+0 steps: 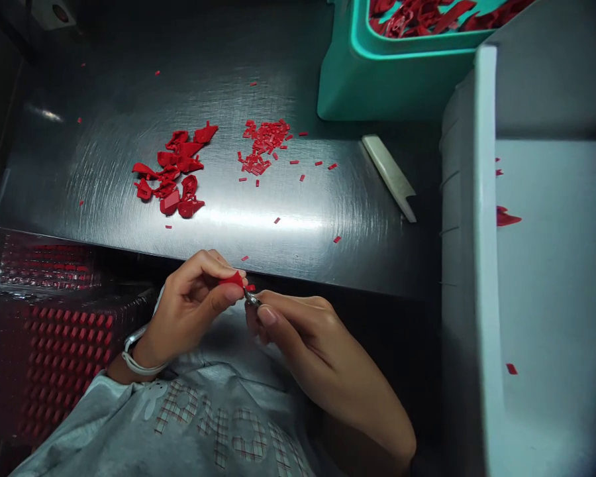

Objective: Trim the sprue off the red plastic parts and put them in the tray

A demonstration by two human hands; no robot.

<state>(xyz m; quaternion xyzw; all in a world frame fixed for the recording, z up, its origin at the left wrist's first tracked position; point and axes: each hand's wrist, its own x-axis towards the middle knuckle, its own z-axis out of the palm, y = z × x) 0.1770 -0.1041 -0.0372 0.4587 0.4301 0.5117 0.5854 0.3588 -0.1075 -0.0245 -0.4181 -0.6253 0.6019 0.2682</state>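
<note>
My left hand pinches a small red plastic part between thumb and fingers, just off the table's front edge. Close against it, my right hand is closed around a small metal tool, which looks like nippers; its handles are hidden in my palm. The tool's tip meets the red part, where a little red tab sticks out. Beyond my hands lie a heap of curved red plastic parts and a scatter of tiny red clipped pieces.
A teal bin of red parts stands at the back right. A white bin with a few red bits is on the right. A pale flat strip lies on the metal table. Trays of red parts are stacked at lower left.
</note>
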